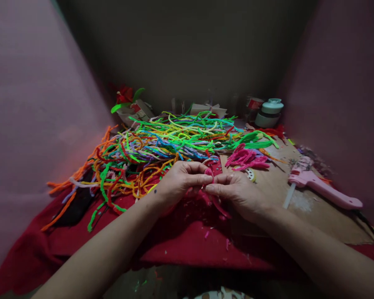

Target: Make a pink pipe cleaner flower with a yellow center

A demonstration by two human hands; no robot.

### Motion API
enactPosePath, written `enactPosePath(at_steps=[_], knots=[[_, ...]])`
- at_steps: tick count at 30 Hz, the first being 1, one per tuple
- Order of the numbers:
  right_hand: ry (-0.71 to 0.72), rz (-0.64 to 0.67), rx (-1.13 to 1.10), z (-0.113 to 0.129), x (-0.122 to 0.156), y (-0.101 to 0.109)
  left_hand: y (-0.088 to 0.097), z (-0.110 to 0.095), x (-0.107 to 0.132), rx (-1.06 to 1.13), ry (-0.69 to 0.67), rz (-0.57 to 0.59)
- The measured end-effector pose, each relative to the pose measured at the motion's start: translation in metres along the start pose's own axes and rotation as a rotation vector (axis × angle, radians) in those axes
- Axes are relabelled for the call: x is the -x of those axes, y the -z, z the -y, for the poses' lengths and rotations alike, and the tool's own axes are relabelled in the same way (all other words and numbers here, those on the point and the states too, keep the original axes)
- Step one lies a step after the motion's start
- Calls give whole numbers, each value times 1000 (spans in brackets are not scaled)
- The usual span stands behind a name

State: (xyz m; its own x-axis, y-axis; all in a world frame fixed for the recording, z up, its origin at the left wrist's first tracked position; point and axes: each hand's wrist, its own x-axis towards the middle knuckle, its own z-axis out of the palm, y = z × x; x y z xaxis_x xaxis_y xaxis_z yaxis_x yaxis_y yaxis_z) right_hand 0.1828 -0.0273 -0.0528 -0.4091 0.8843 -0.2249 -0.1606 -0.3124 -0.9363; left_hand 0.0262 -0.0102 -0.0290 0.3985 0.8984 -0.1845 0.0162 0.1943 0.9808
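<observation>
Two hands, left hand (181, 179) and right hand (238, 189), are pinching pink pipe cleaner (208, 171) between them, wrists angling inward; one glue gun (326, 188) is lying rightward, one pink bundle (247, 158) just beyond the right hand, uncountable multicoloured pipe cleaners (180, 137) sprawling ahead

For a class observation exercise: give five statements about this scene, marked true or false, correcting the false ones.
1. The left hand and right hand both touch a bright pink fuzzy stem. True.
2. The pink plastic glue gun lies on the brown cardboard sheet. True.
3. The right hand grips the glue gun. False: it touches the pink stem.
4. A white cloth lies beneath the hands. False: the red fabric cloth does.
5. Every heaped stem is green. False: the multicoloured heap of fuzzy stems includes orange.
</observation>
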Motion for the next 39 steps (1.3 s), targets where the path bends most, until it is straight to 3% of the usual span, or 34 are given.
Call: enactPosePath(at_steps=[4, 12, 15, 20, 22, 26, 28, 30, 35, 37, 39], knots=[[-1, 0, 13, -2, -2, 1, -4, -1, 2, -115, -83, -80], [-8, 50, -30, -4, -3, 5, -3, -2, 3, -94, -19, 15], [-17, 39, -43, -5, -3, 4, -6, -3, 4, -233, -118, -54], [-5, -14, 2, -4, -2, 2, -11, 0, 4, -585, -429, -196], [-18, -37, 13, -3, -2, 1, -10, 1, 3, -522, -376, -191], [-23, -38, -10, -4, -1, 0, -4, 1, 1, -127, -44, -14], [-32, -18, -27, -5, -1, 1, -3, 1, 0, -84, -7, 0], [-47, -11, -28, -7, -2, 2, -6, 1, 1, -200, -88, -78], [-24, -59, -45, -12, -6, 1, -14, 5, 6, -619, -506, -303], [-20, -66, -67, -12, -7, -1, -13, 5, 5, -612, -507, -314], [-29, -74, -92, -9, -8, -1, -9, 3, 2, -474, -394, -274]])
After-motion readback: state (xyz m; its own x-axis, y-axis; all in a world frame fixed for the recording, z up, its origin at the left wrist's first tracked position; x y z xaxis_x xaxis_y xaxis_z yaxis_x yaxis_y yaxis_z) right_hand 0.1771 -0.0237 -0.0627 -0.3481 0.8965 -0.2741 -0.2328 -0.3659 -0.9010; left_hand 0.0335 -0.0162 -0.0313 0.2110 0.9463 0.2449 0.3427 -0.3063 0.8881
